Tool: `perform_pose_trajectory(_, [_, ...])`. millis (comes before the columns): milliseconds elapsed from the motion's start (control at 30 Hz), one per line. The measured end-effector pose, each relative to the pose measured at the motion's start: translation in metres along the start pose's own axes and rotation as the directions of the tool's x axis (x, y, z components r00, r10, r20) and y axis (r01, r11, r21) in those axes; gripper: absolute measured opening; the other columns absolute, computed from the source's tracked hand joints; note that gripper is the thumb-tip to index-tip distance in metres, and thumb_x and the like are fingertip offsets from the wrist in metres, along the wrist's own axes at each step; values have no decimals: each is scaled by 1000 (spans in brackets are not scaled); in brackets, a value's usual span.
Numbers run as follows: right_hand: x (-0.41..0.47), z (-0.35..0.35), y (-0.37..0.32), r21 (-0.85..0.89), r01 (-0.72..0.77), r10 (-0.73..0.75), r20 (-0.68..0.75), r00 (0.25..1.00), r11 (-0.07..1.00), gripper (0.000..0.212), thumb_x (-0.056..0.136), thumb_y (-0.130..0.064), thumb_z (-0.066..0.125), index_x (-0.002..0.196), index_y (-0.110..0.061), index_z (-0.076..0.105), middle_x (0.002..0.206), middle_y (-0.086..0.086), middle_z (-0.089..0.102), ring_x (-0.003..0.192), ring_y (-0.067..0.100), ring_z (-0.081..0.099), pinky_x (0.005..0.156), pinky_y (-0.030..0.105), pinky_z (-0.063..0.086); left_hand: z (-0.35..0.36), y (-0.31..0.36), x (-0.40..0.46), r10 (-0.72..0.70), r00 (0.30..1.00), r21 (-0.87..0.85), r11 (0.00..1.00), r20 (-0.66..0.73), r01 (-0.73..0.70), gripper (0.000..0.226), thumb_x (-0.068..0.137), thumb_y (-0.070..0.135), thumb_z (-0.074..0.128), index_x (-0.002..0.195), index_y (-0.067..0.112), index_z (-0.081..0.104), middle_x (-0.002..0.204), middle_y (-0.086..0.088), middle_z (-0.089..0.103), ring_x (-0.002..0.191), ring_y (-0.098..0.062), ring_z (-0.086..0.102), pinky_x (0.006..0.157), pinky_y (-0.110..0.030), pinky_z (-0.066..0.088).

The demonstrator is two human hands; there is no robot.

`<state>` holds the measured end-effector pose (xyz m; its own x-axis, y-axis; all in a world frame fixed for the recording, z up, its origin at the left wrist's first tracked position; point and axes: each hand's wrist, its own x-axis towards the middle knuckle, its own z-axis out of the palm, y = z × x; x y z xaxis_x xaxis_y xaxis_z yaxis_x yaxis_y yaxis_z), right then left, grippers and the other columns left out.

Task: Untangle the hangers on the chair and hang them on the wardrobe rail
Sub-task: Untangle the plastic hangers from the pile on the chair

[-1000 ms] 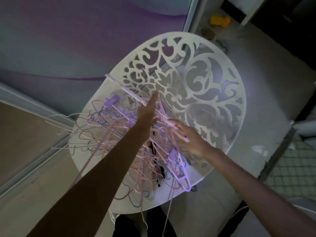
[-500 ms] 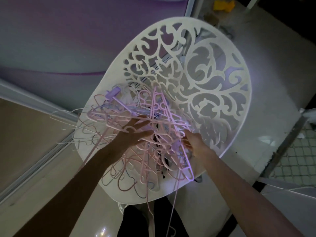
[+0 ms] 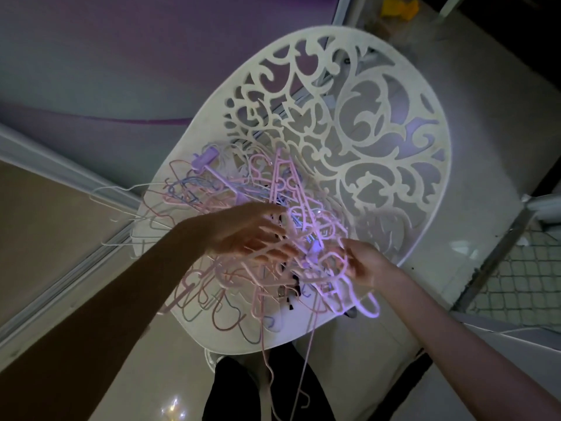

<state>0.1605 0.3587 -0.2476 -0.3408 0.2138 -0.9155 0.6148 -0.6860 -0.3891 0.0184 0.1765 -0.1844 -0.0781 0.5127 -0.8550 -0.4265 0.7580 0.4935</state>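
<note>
Evidently hunting a loose one, the left hand [image 3: 246, 235] spreads wide over the hangers [image 3: 243, 226] heaped mid-seat on the chair [image 3: 379, 141], while the right hand [image 3: 362, 262] pinches a pink strand near the seat's front edge.

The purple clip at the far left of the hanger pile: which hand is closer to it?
Left. The left hand lies just below the purple clip; the right hand is at the pile's right edge.

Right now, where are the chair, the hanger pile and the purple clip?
chair [image 3: 379, 123], head view, on its carved backrest.
hanger pile [image 3: 282, 189], head view, on an upright pink hanger.
purple clip [image 3: 208, 156], head view, on its body.
</note>
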Motion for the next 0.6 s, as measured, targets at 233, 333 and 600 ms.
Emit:
perform_pose_trajectory(233, [25, 17, -12, -174, 103, -128, -138, 982, 979, 33, 94, 5, 30, 67, -8, 44, 29, -2, 41, 21, 5, 33, 27, 12, 27, 42, 22, 6, -10, 999, 227, 974, 36, 1, 31, 100, 23, 40, 117, 6, 60, 80, 2, 71, 44, -2, 63, 48, -11, 48])
perform_pose_trajectory(333, [21, 24, 3, -91, 33, -39, -65, 997, 995, 29, 93, 6, 28, 72, -6, 44, 34, 4, 47, 27, 9, 43, 40, 21, 40, 38, 25, 1, -19, 998, 200, 980, 57, 7, 25, 96, 22, 47, 109, 9, 64, 53, 5, 69, 45, -4, 64, 51, -14, 52])
perform_pose_trajectory(600, [-20, 41, 5, -50, -31, 35, 92, 995, 998, 18, 101, -5, 32, 91, -10, 46, 49, 6, 63, 36, 12, 59, 36, 21, 50, -9, -7, -21, -187, 982, 386, 905, -18, 180, 39, 87, 33, 61, 121, 15, 61, 107, -10, 70, 93, -26, 70, 86, -46, 55])
